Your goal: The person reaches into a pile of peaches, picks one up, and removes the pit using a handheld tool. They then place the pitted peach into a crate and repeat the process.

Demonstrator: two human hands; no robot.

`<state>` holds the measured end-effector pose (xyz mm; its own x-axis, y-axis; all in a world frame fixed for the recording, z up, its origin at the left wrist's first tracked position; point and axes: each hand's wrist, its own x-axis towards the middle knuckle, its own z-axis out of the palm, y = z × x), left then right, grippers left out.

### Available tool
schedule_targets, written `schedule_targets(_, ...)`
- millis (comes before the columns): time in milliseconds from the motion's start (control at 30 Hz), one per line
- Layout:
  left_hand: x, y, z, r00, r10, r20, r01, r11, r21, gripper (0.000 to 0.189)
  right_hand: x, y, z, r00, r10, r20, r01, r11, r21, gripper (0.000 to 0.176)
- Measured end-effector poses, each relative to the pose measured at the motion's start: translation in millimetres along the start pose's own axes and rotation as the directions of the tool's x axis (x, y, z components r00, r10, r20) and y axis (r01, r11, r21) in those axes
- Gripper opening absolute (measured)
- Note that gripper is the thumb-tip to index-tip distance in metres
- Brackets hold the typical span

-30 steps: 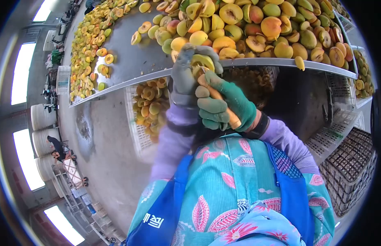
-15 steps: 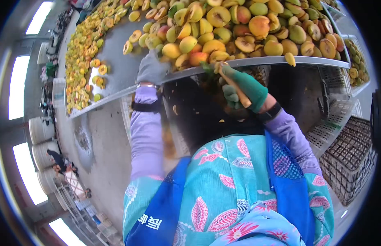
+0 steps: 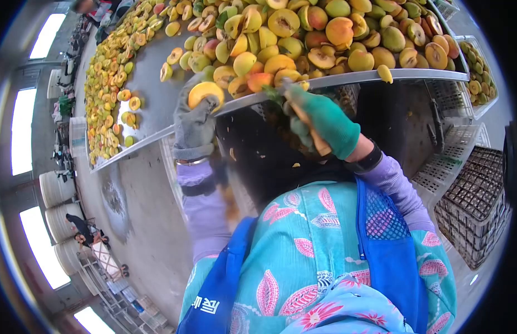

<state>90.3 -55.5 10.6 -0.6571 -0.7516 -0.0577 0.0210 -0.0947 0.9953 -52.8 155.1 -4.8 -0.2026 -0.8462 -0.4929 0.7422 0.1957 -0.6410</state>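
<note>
My left hand (image 3: 192, 125), in a grey glove, is closed around a halved yellow peach (image 3: 205, 92) with its cut face showing. It is just over the near rim of the metal table (image 3: 152, 134). My right hand (image 3: 331, 121), in a green glove, grips a tool with a wooden handle (image 3: 321, 146). The tool's working end is blurred near the table rim, so its kind cannot be made out. Beyond both hands lies a heap of whole and halved peaches (image 3: 339, 32).
More peach halves (image 3: 105, 94) spread along the table's left side. A crate of fruit (image 3: 481, 75) stands at the right, above a white crate (image 3: 450, 161) and a dark crate (image 3: 474, 209). Another person (image 3: 86, 234) is beside a cart at the far left.
My left hand has drawn back from the heap towards me and now has a peach half in it. My right hand stays near the rim with the tool, slightly shifted left.
</note>
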Motion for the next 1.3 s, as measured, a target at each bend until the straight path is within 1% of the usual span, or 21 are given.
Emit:
schedule_targets(33, -6.8, -1.4, 4.0, 0.997, -0.027, 0.076, 0.045, 0.969, -0.244, 0.046, -3.0, 1.0, 11.0, 0.996, -0.039, 0.074, 0.044, 0.997, -0.057, 0.041)
schedule_targets(67, -13.5, -2.4, 12.7, 0.986, -0.057, 0.159, 0.115, 0.916, -0.383, 0.041, 0.0, 5.8, 20.8, 0.993, -0.114, 0.035, 0.119, 0.971, -0.209, 0.040)
schedule_targets(100, -13.5, -12.6, 19.8, 0.990, -0.051, 0.129, 0.095, 0.926, -0.366, 0.038, 4.4, 11.8, 26.9, 0.981, -0.196, 0.002, 0.184, 0.916, -0.355, 0.040)
schedule_targets(200, -21.4, -27.4, 46.7, 0.992, -0.066, 0.105, 0.094, 0.955, -0.283, 0.024, 14.4, 23.0, 27.0, 0.921, -0.384, 0.063, 0.347, 0.740, -0.576, 0.039)
schedule_targets(233, -24.2, -24.5, 52.9, 0.982, 0.169, 0.084, -0.176, 0.980, 0.088, 0.023, 16.6, 25.3, 26.9, 0.894, -0.442, 0.069, 0.382, 0.675, -0.631, 0.039)
schedule_targets(267, -25.4, -22.6, 57.1, 0.910, 0.387, 0.152, -0.412, 0.798, 0.440, 0.023, 18.5, 26.2, 27.2, 0.862, -0.504, 0.047, 0.402, 0.625, -0.669, 0.039)
schedule_targets(300, -26.1, -20.5, 62.9, 0.790, 0.539, 0.293, -0.563, 0.445, 0.697, 0.023, 19.3, 26.6, 27.1, 0.826, -0.562, 0.030, 0.416, 0.574, -0.705, 0.039)
schedule_targets(333, -26.6, -20.4, 69.6, 0.887, 0.431, 0.163, -0.455, 0.765, 0.455, 0.027, 18.4, 27.2, 26.8, 0.790, -0.607, 0.081, 0.451, 0.488, -0.747, 0.040)
schedule_targets(367, -27.2, -20.3, 76.3, 0.952, 0.306, 0.027, -0.307, 0.945, 0.111, 0.031, 16.9, 28.2, 26.6, 0.753, -0.644, 0.137, 0.481, 0.396, -0.782, 0.041)
schedule_targets(433, -23.8, -24.1, 76.6, 0.989, 0.144, 0.035, -0.136, 0.976, -0.173, 0.034, 17.5, 29.6, 27.7, 0.749, -0.647, 0.144, 0.481, 0.381, -0.790, 0.043)
schedule_targets(500, -26.1, -27.9, 83.1, 0.967, 0.254, -0.019, -0.255, 0.965, -0.053, 0.035, 24.1, 30.1, 32.8, 0.815, -0.577, 0.051, 0.422, 0.531, -0.735, 0.045)
schedule_targets(633, -21.8, -41.3, 89.8, 0.909, 0.404, -0.100, -0.389, 0.910, 0.142, 0.034, 34.9, 33.1, 21.7, 0.833, -0.552, 0.043, 0.387, 0.525, -0.758, 0.047)
schedule_targets(700, -21.4, -36.7, 87.6, 0.948, 0.312, -0.056, -0.307, 0.948, 0.077, 0.031, 35.4, 35.3, 15.5, 0.825, -0.559, 0.079, 0.403, 0.485, -0.776, 0.047)
schedule_targets(767, -19.9, -34.1, 84.2, 0.957, 0.289, -0.026, -0.285, 0.954, 0.088, 0.030, 39.2, 41.1, 19.5, 0.887, -0.458, 0.065, 0.399, 0.687, -0.607, 0.046)
schedule_targets(800, -21.3, -30.1, 85.1, 0.923, 0.385, -0.002, -0.374, 0.897, 0.235, 0.029, 39.0, 40.8, 21.4, 0.908, -0.415, 0.056, 0.380, 0.763, -0.523, 0.046)
schedule_targets(900, -17.1, -39.9, 79.6, 0.927, 0.366, 0.085, -0.369, 0.929, 0.026, 0.029, 22.0, 30.1, 32.3, 0.958, -0.286, 0.001, 0.276, 0.925, -0.262, 0.042)
schedule_targets(933, -17.6, -25.1, 84.1, 0.938, 0.322, 0.132, -0.337, 0.933, 0.123, 0.029, 16.2, 25.1, 30.3, 0.980, -0.192, 0.046, 0.196, 0.974, -0.115, 0.033)
schedule_targets(1033, -21.5, -8.1, 82.7, 0.993, 0.001, 0.119, -0.012, 0.996, 0.094, 0.032, 4.5, 15.1, 37.1, 0.975, 0.032, 0.220, -0.083, 0.970, 0.229, 0.029)
schedule_targets(1067, -23.4, -2.2, 88.8, 0.995, 0.074, 0.068, -0.084, 0.984, 0.156, 0.036, 9.2, 16.6, 28.2, 0.860, 0.089, 0.502, -0.321, 0.859, 0.398, 0.032)
schedule_targets(1167, -12.3, -4.4, 83.1, 0.965, -0.100, 0.242, 0.115, 0.992, -0.047, 0.040, 5.1, 16.8, 31.5, 0.868, -0.024, 0.497, -0.265, 0.822, 0.504, 0.035)
schedule_targets(1300, 1.8, -18.2, 75.8, 0.915, -0.113, 0.387, 0.073, 0.991, 0.116, 0.046, 13.4, 25.5, 27.8, 0.909, 0.054, 0.414, -0.239, 0.881, 0.410, 0.036)
